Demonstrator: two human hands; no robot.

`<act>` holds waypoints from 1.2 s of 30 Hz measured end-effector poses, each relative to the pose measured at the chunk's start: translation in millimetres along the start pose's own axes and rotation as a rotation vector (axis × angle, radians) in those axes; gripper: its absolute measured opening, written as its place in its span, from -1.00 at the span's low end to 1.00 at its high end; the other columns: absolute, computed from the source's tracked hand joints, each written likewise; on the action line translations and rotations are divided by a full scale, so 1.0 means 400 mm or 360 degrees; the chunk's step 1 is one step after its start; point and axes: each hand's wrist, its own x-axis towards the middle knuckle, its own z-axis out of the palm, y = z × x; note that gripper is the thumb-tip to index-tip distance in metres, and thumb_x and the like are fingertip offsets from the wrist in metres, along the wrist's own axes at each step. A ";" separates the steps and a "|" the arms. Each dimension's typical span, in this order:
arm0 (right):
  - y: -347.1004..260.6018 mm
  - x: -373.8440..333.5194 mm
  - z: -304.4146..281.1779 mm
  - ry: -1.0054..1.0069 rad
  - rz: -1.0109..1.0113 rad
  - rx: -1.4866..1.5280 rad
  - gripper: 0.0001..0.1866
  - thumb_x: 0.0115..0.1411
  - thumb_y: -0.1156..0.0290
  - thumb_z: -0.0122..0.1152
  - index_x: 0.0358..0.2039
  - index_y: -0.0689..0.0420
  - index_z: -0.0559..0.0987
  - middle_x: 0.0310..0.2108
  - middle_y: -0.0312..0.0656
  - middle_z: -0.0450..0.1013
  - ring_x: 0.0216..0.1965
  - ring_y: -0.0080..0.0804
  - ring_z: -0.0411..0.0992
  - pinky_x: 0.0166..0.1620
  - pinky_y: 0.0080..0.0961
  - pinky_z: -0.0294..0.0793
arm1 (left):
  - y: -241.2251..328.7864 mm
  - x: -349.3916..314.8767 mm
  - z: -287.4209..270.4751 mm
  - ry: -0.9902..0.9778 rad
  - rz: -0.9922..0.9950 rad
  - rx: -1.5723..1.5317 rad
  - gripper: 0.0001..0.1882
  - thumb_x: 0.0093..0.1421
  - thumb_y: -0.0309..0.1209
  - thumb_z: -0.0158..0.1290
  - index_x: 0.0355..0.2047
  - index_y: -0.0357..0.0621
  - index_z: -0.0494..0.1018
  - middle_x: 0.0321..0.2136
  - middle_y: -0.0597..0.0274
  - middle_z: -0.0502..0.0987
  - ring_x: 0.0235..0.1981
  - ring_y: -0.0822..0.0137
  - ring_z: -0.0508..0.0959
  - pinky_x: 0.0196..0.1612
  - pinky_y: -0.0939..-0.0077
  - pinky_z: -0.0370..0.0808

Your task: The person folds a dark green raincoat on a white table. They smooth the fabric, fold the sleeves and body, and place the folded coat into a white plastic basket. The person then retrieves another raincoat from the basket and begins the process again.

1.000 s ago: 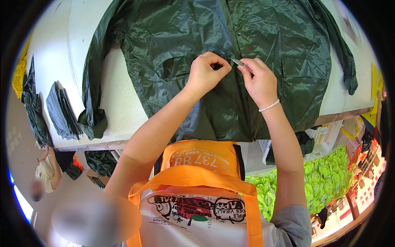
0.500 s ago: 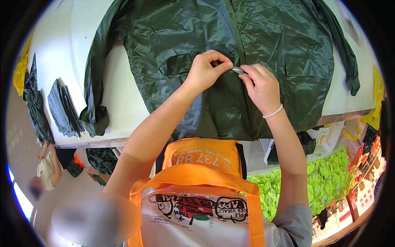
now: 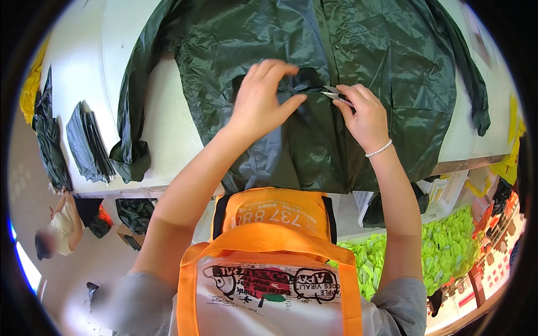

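Note:
A dark green, shiny jacket [image 3: 414,73] lies spread across the white table, its sleeves out to both sides and its hem hanging at the near edge. My right hand [image 3: 365,115] is closed around small metal thread snips [image 3: 334,94], whose two blades stand apart and point left, just over the front near the jacket's center strip. My left hand [image 3: 260,101] hovers over the left pocket area, thumb and fingers apart and slightly blurred, with nothing seen in it. A dark pocket opening shows beside that hand.
Folded dark green garments [image 3: 87,143] lie at the white table's [image 3: 171,112] left end. A person [image 3: 64,227] stands beyond that end. Bright yellow-green items [image 3: 448,246] are heaped below at right, near a white crate [image 3: 448,196]. An orange apron [image 3: 274,213] covers my front.
My left hand has let go of the fabric beside the snips, moved left and spread its fingers. The snips' blades have parted, and my right hand has shifted slightly right.

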 end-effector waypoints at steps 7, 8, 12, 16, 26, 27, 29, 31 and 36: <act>-0.003 0.001 -0.032 -0.0327 0.0421 0.0475 -0.76 0.06 0.38 0.29 -0.27 0.21 0.56 -0.44 -0.15 0.44 -0.45 -0.31 0.46 -0.34 -0.50 0.44 | -0.059 0.064 0.132 0.0250 -0.0091 0.0235 -0.84 -0.07 -0.44 0.20 -0.42 -0.08 0.51 -0.45 0.24 0.47 -0.29 0.12 0.44 -0.27 0.28 0.35; -0.005 0.003 -0.035 -0.0357 0.0430 0.0462 -0.76 0.06 0.38 0.29 -0.27 0.21 0.56 -0.44 -0.14 0.44 -0.45 -0.30 0.46 -0.33 -0.50 0.44 | -0.066 0.060 0.131 0.0130 0.0051 0.0203 -0.85 -0.07 -0.46 0.20 -0.43 -0.07 0.50 -0.44 0.25 0.46 -0.30 0.13 0.44 -0.28 0.29 0.35; 0.007 0.001 -0.022 -0.0328 0.0437 0.0472 -0.75 0.06 0.37 0.29 -0.27 0.22 0.56 -0.43 -0.14 0.45 -0.44 -0.30 0.47 -0.32 -0.50 0.45 | -0.074 0.034 0.132 -0.0202 0.0326 -0.0036 -0.82 -0.11 -0.51 0.20 -0.42 -0.10 0.53 -0.39 0.24 0.45 -0.30 0.16 0.43 -0.23 0.32 0.38; 0.007 -0.001 -0.020 -0.0338 0.0464 0.0473 -0.75 0.06 0.37 0.30 -0.27 0.22 0.56 -0.43 -0.13 0.45 -0.42 -0.29 0.49 -0.32 -0.48 0.46 | -0.085 0.028 0.128 -0.0351 0.0331 -0.0230 -0.78 -0.11 -0.51 0.20 -0.37 -0.15 0.56 -0.37 0.24 0.46 -0.28 0.17 0.43 -0.15 0.34 0.41; -0.026 0.058 -0.049 -0.0577 0.0326 0.0050 -0.80 0.07 0.31 0.21 -0.35 0.16 0.58 -0.40 -0.13 0.47 -0.38 -0.14 0.46 -0.31 -0.32 0.44 | -0.085 0.055 0.120 -0.0444 0.0453 -0.0154 -0.92 -0.07 -0.51 0.14 -0.50 -0.16 0.51 -0.38 0.26 0.46 -0.29 0.18 0.43 -0.18 0.34 0.42; -0.029 0.064 -0.049 -0.0580 0.0296 0.0001 -0.80 0.06 0.34 0.21 -0.35 0.18 0.58 -0.42 -0.12 0.46 -0.39 -0.14 0.46 -0.32 -0.33 0.44 | -0.087 0.056 0.118 -0.0447 0.0449 -0.0158 -0.93 -0.07 -0.51 0.13 -0.50 -0.16 0.50 -0.38 0.26 0.46 -0.29 0.18 0.43 -0.18 0.34 0.42; -0.034 0.075 -0.048 -0.0585 0.0231 -0.0096 -0.81 0.05 0.40 0.23 -0.35 0.23 0.58 -0.47 -0.09 0.45 -0.42 -0.15 0.46 -0.32 -0.36 0.43 | -0.089 0.057 0.122 -0.0436 0.0453 -0.0153 -0.93 -0.07 -0.49 0.13 -0.51 -0.15 0.50 -0.39 0.27 0.46 -0.30 0.18 0.43 -0.18 0.33 0.42; -0.039 0.085 -0.047 -0.0621 0.0208 -0.0163 -0.82 0.05 0.37 0.21 -0.36 0.20 0.59 -0.45 -0.10 0.46 -0.40 -0.12 0.46 -0.32 -0.32 0.42 | -0.085 0.058 0.125 -0.0419 0.0457 -0.0136 -0.94 -0.07 -0.47 0.13 -0.51 -0.13 0.50 -0.40 0.28 0.46 -0.30 0.18 0.44 -0.19 0.32 0.41; -0.056 0.101 -0.047 -0.0689 0.0115 -0.0398 -0.84 0.08 0.30 0.17 -0.41 0.10 0.59 -0.40 -0.14 0.47 -0.29 -0.13 0.46 -0.26 -0.24 0.44 | -0.073 0.048 0.102 -0.0384 0.0445 -0.0064 -0.92 -0.08 -0.44 0.13 -0.52 -0.08 0.49 -0.39 0.29 0.46 -0.29 0.18 0.44 -0.23 0.33 0.38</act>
